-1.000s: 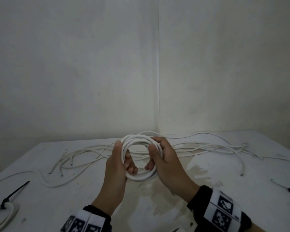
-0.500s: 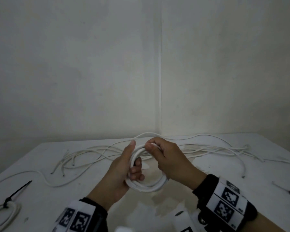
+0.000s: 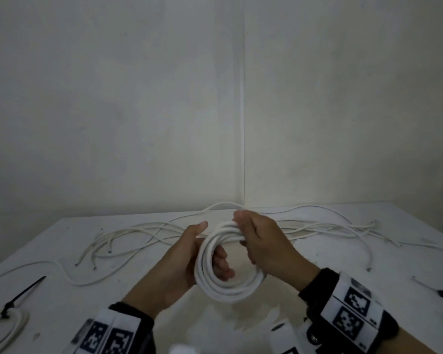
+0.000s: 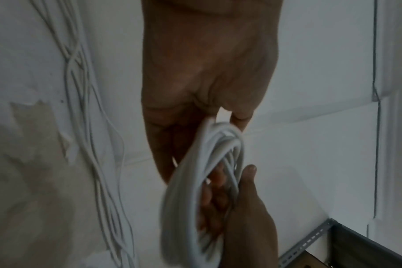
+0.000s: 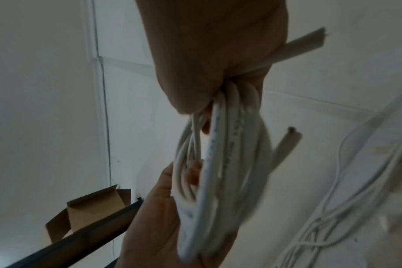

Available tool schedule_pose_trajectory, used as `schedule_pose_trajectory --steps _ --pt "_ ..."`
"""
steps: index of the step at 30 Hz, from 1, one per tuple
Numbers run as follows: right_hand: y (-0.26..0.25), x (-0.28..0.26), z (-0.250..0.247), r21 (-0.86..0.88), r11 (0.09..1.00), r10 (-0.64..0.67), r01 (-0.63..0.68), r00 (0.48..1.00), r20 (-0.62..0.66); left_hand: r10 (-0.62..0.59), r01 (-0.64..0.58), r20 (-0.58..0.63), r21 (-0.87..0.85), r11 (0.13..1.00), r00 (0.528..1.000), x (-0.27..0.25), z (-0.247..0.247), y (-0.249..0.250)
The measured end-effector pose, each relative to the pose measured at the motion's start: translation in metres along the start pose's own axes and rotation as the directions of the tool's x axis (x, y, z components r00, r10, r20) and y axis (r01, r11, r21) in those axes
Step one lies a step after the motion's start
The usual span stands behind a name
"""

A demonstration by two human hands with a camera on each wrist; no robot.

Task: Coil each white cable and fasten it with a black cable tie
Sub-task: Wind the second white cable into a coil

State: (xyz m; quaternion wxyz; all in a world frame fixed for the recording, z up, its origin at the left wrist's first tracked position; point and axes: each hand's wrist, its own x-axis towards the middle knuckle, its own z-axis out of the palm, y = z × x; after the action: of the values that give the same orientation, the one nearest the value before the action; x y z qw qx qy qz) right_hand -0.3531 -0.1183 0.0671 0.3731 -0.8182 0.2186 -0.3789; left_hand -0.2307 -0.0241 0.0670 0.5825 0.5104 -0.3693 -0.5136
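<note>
coiling nearly done: left hand (image 3: 187,259) and right hand (image 3: 262,241) both clamp white coil (image 3: 228,287); next, fetch a tie, 3 o'clock.

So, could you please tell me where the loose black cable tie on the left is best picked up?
Pinch the black cable tie at its thin tail end, from above. It lies flat on the table, its head end at the bundled cable; the tail points away, free.

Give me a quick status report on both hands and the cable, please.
Left hand and right hand both grip the white coil, held above the table. No black tie on it yet. Loose cables behind; nothing blocking.
</note>
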Motion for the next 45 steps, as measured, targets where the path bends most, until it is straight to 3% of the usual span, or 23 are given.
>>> schedule_pose_trajectory --steps 2,4,8,13,15,17,19,21,23,25,27,29,31,34,37,39,41,43,45 --pt "-0.003 0.002 0.000 -0.130 0.989 -0.066 0.076 0.995 0.079 -0.020 0.022 -0.017 0.143 0.989 1.000 -0.002 0.006 0.004" --pt "-0.006 0.003 0.000 -0.120 0.988 -0.085 0.094 0.993 0.079 0.087 -0.063 -0.091 0.242 0.968 0.992 -0.003 0.018 0.001" --pt "-0.007 0.000 0.002 -0.004 0.998 -0.060 0.060 0.998 0.013 0.163 -0.130 -0.297 0.126 0.983 0.941 -0.002 0.029 -0.009" --pt "0.001 -0.010 0.004 -0.069 0.996 -0.053 0.048 0.996 -0.067 0.212 -0.240 -0.410 -0.017 0.971 0.887 0.005 0.027 -0.013" --pt "0.003 -0.010 0.005 -0.118 0.991 -0.075 0.062 0.991 -0.109 0.216 -0.244 -0.374 -0.029 0.969 0.902 0.006 0.026 -0.018" --pt "0.002 -0.010 0.003 -0.152 0.985 -0.091 0.076 0.992 -0.091 0.184 -0.194 -0.252 -0.018 0.981 0.950 0.006 0.018 -0.017" --pt "0.001 -0.008 -0.005 -0.191 0.976 -0.110 0.105 0.994 -0.017 0.097 -0.091 -0.087 0.067 0.994 0.992 0.004 0.005 -0.006" --pt "-0.001 -0.005 -0.012 -0.242 0.956 -0.146 0.168 0.984 0.107 -0.018 0.014 0.040 0.113 0.993 0.999 0.004 -0.003 0.006" --pt "-0.004 -0.002 -0.014 -0.280 0.931 -0.177 0.234 0.960 0.216 -0.066 0.062 0.039 0.082 0.995 0.997 0.005 -0.001 0.011" --pt "-0.003 -0.001 -0.013 -0.289 0.920 -0.202 0.265 0.952 0.231 0.003 0.003 -0.071 0.075 0.997 0.997 0.006 0.011 0.007" --pt "0.000 -0.005 -0.010 -0.235 0.939 -0.215 0.251 0.962 0.168 0.087 -0.076 -0.194 0.065 0.995 0.977 0.007 0.021 -0.001" --pt "0.008 -0.010 -0.007 -0.110 0.975 -0.196 0.195 0.981 0.003 0.110 -0.113 -0.281 0.008 0.994 0.953 0.006 0.026 -0.008" --pt "0.014 -0.017 -0.004 -0.009 0.997 -0.076 0.076 0.986 -0.150 0.115 -0.145 -0.338 -0.066 0.987 0.934 0.007 0.028 -0.012" --pt "0.017 -0.024 0.002 0.242 0.966 0.118 -0.094 0.989 -0.085 0.140 -0.195 -0.395 -0.103 0.975 0.908 0.008 0.032 -0.015" --pt "0.010 -0.028 0.002 0.360 0.930 0.115 -0.070 0.988 -0.105 0.168 -0.207 -0.412 -0.051 0.977 0.896 0.009 0.039 -0.017" --pt "0.012 -0.029 -0.001 0.265 0.963 -0.014 0.047 0.992 -0.125 0.178 -0.199 -0.405 -0.010 0.980 0.897 0.009 0.042 -0.018" --pt "0.015 -0.026 -0.008 -0.045 0.976 -0.219 0.215 0.967 -0.134 0.180 -0.184 -0.380 0.027 0.983 0.907 0.009 0.042 -0.020" --pt "0.020 -0.018 -0.018 -0.468 0.794 -0.474 0.388 0.877 -0.077 0.172 -0.157 -0.347 0.071 0.985 0.922 0.009 0.042 -0.020" --pt "0.024 -0.007 -0.028 -0.702 0.545 -0.648 0.460 0.761 -0.004 0.161 -0.135 -0.315 0.103 0.985 0.935 0.008 0.042 -0.020"
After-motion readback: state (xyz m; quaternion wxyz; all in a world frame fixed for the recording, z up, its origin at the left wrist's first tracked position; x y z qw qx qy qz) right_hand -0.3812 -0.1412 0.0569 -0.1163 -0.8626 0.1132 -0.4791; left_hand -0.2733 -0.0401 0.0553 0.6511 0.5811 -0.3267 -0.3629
